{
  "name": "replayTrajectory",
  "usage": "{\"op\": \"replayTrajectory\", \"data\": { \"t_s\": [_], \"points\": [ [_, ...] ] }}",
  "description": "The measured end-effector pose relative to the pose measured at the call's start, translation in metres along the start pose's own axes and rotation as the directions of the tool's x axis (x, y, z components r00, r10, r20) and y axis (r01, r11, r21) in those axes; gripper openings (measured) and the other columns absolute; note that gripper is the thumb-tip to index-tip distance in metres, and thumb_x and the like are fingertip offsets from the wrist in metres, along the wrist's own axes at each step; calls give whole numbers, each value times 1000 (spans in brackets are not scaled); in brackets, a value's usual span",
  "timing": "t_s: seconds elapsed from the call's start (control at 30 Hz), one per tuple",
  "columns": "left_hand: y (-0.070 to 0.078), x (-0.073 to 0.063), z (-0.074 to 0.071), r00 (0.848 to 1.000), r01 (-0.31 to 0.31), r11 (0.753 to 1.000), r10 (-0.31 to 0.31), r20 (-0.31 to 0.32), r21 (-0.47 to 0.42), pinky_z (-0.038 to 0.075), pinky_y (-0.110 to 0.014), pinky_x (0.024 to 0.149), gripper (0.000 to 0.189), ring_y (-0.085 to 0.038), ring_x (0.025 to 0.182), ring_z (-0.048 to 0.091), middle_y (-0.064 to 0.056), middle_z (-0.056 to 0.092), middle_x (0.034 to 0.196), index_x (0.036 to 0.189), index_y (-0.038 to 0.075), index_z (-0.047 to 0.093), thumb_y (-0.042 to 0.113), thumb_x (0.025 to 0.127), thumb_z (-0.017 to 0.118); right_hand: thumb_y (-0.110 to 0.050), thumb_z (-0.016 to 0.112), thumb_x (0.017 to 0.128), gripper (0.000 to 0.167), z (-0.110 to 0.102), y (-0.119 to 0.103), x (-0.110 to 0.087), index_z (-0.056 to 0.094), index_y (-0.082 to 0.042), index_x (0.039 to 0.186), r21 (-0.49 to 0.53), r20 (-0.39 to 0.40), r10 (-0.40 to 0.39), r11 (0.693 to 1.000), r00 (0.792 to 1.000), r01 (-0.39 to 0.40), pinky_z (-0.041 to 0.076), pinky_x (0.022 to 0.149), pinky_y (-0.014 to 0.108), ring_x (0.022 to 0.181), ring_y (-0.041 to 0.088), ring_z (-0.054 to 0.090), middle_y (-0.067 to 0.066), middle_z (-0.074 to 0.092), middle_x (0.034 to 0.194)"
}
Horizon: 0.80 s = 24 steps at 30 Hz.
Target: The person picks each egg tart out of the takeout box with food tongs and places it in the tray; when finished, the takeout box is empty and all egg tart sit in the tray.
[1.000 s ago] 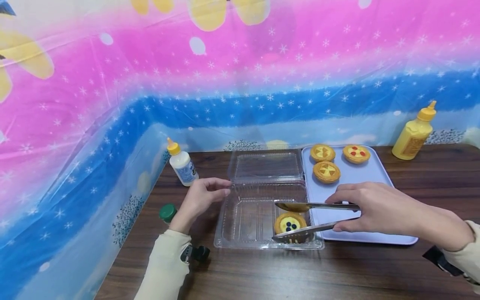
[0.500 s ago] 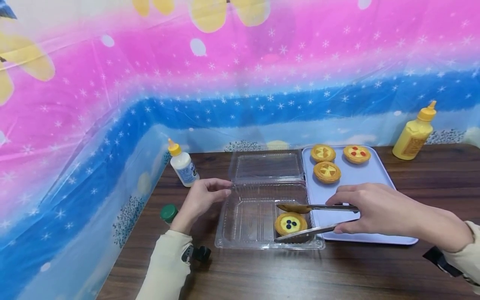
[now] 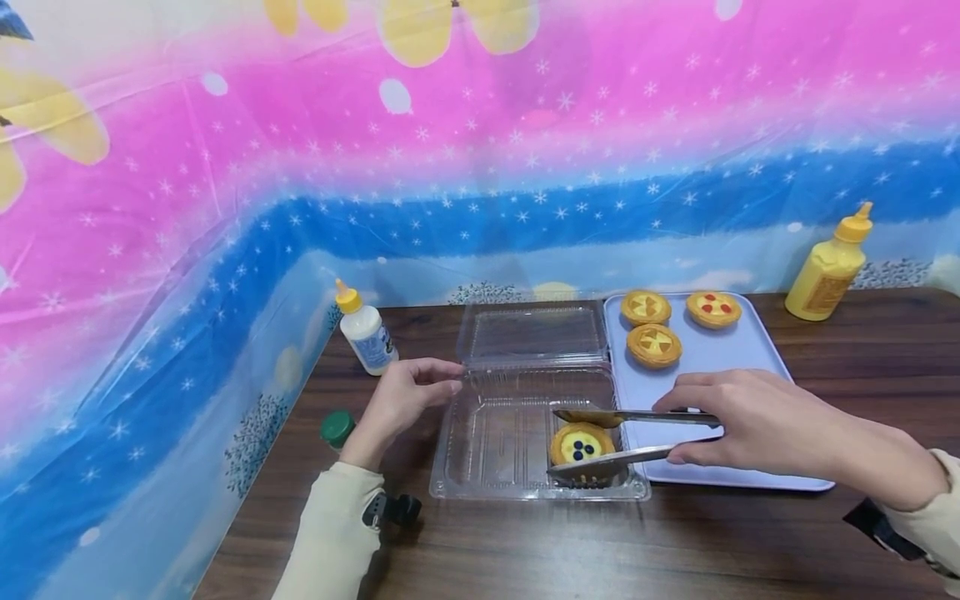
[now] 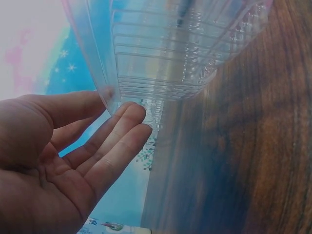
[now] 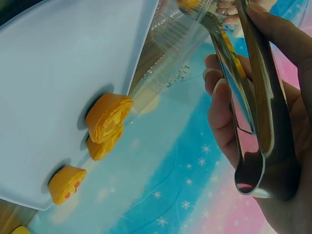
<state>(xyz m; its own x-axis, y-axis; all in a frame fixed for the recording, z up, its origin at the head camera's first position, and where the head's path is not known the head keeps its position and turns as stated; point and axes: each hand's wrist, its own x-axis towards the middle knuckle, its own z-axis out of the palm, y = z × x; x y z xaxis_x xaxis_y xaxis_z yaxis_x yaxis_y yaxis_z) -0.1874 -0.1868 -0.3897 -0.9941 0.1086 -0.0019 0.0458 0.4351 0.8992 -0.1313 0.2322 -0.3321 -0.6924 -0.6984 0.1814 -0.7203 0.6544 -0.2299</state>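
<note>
My right hand (image 3: 757, 421) grips metal food tongs (image 5: 258, 112) between thumb and fingers. In the head view, the tongs' arms lie on either side of an egg tart (image 3: 573, 437) topped with several dark berries. The near arm overlaps the tart's lower edge. That tart sits in the front right corner of a clear plastic clamshell box (image 3: 487, 492), whose lid (image 3: 536, 333) lies folded back. At the box's left rim, my left hand (image 3: 401, 404) pinches the edge. The left wrist view has its thumb and fingers (image 4: 122, 141) at the plastic lip.
A lavender tray (image 3: 750, 467) right of the box holds two plain-topped tarts (image 3: 654, 343) and a red-dotted tart (image 3: 712, 308). A white glue bottle (image 3: 367, 337) and green cap (image 3: 337, 427) stand on the left. A yellow bottle (image 3: 825, 271) is at the back right.
The tongs' near arm swung outward half a second ago, and now it is back over the tart's lower edge. The left hand stays at the box rim.
</note>
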Motion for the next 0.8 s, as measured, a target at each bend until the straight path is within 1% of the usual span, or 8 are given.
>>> {"op": "replayTrajectory", "data": {
  "t_s": [0.07, 0.2, 0.33, 0.43, 0.6, 0.8],
  "points": [
    [0, 1, 0, 1000, -10, 1000, 10, -2, -2, 63, -38, 87, 22, -27, 98, 75, -15, 77, 114, 120, 0, 78, 1, 98, 75, -48, 86, 89, 38, -2, 0, -1, 79, -24, 117, 1, -30, -4, 1000, 1000, 4, 55, 64, 28, 82, -5, 62, -17, 71, 108],
    [0, 1, 0, 1000, -17, 1000, 17, -3, -5, 63, -38, 87, 21, -28, 99, 75, -16, 77, 114, 119, 0, 78, 1, 98, 75, -45, 88, 88, 37, -5, 2, -4, 78, -25, 117, 15, -105, -2, 1000, 994, 4, 51, 61, 25, 77, -6, 60, -19, 71, 107],
    [0, 1, 1, 1000, -11, 1000, 11, -2, -9, 63, -37, 88, 22, -28, 100, 76, -16, 76, 117, 120, -1, 78, 0, 98, 75, -40, 92, 84, 39, -7, 6, -7, 78, -25, 117, -18, -197, -12, 1000, 980, 9, 47, 57, 23, 71, -9, 54, -20, 70, 104],
    [1, 1, 1, 1000, -12, 1000, 12, -6, -8, 63, -36, 87, 22, -28, 99, 76, -16, 77, 116, 119, 0, 78, 0, 97, 75, -35, 95, 80, 42, -9, 10, -11, 78, -25, 117, -55, -257, -15, 999, 966, 1, 46, 55, 23, 70, -9, 52, -19, 70, 102],
    [2, 1, 1, 1000, -23, 1000, 23, -4, -6, 63, -36, 88, 22, -27, 100, 75, -16, 77, 115, 119, 0, 78, 0, 97, 75, -26, 100, 73, 47, -14, 17, -18, 79, -24, 115, -68, -324, 29, 996, 946, -54, 48, 54, 23, 74, -5, 56, -16, 72, 100],
    [0, -1, 1, 1000, -19, 1000, 19, -5, 1, 63, -39, 88, 21, -27, 98, 75, -14, 77, 112, 119, 0, 79, 2, 98, 75, -22, 101, 69, 52, -16, 27, -29, 79, -21, 116, -75, -359, 117, 985, 926, -153, 46, 54, 23, 70, -1, 51, -16, 69, 97]
  ]
}}
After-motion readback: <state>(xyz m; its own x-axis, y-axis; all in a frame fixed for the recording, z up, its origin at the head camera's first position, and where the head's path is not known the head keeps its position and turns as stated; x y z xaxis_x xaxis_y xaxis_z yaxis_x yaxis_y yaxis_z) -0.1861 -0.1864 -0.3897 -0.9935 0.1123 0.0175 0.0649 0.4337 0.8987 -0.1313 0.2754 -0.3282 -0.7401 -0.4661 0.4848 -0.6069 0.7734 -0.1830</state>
